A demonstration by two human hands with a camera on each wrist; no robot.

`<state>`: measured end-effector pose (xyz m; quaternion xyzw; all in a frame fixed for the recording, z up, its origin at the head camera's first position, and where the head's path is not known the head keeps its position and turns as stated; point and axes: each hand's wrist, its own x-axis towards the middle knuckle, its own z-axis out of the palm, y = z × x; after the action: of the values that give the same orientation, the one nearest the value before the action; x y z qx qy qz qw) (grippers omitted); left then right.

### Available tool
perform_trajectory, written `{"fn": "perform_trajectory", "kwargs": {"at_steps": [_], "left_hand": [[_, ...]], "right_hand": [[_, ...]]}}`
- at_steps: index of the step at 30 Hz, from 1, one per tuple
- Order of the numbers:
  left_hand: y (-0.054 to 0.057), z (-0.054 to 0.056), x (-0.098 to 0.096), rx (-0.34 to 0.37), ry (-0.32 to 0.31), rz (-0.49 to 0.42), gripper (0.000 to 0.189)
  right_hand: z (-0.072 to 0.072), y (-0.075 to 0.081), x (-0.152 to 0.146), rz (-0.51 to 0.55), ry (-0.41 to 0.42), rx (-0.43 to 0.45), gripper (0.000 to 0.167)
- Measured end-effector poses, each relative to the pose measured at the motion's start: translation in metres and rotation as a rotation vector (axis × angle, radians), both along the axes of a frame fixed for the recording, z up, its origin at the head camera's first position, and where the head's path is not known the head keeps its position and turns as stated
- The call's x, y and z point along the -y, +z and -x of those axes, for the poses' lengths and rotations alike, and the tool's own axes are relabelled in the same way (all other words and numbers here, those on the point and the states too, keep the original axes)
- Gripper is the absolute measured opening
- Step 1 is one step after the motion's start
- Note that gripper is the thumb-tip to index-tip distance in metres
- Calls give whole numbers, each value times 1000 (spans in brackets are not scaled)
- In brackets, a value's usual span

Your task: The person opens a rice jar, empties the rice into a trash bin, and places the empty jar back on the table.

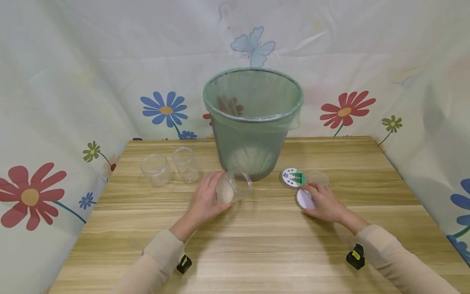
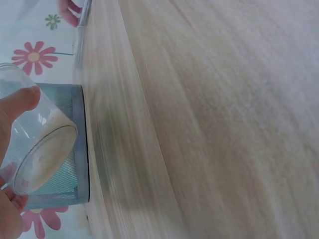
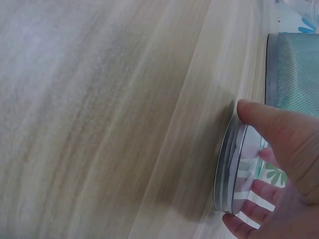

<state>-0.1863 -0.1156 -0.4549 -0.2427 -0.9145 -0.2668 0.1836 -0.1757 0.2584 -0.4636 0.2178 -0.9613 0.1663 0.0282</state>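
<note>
My left hand [image 1: 206, 197] grips a clear plastic jar [image 1: 240, 188] around its side, tilted with its mouth toward the right. Whitish matter shows at the jar's bottom, also in the left wrist view, where thumb and fingers span the jar [image 2: 47, 134]; its kind is hard to tell. On the right, my right hand [image 1: 327, 204] pinches a round white-faced lid [image 1: 304, 199] by its edge, low over the table. The right wrist view shows the silvery rim of this lid [image 3: 227, 172] between thumb and fingers. Just behind it lies a round lid with a green tree print [image 1: 293, 178].
A mesh bin [image 1: 253, 143] with a green liner stands at the back centre. Two clear jars, one wide [image 1: 156, 173] and one narrow [image 1: 186, 167], stand at the left. A translucent disc [image 1: 318, 178] lies beside the printed lid. Flowered cloth [image 1: 165, 73] hangs around the wooden table [image 1: 257, 249].
</note>
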Motion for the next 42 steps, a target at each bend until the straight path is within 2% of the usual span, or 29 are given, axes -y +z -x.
{"fn": "perform_trajectory", "kwargs": {"at_steps": [10,16,23,32,37,42], "left_hand": [[1,-1,1,21,7,24,97],[9,-1,6,55,17,44,97],[19,4,18,21,11,58,93],[43,12,37,10,6,37,92],[64,14,48,19,-13,38,91],[87,17,58,23,-12,64,93]], "right_hand": [[0,0,0,-20,-12,-21,62],[2,5,2,-30,-11,-27,58],[13,16,2,17,-1,-90,44],[33,43,3,17,-37,-60,39],[44,62,5,38,-52,-38,35],[56,79,6,39,-42,-80,29]]}}
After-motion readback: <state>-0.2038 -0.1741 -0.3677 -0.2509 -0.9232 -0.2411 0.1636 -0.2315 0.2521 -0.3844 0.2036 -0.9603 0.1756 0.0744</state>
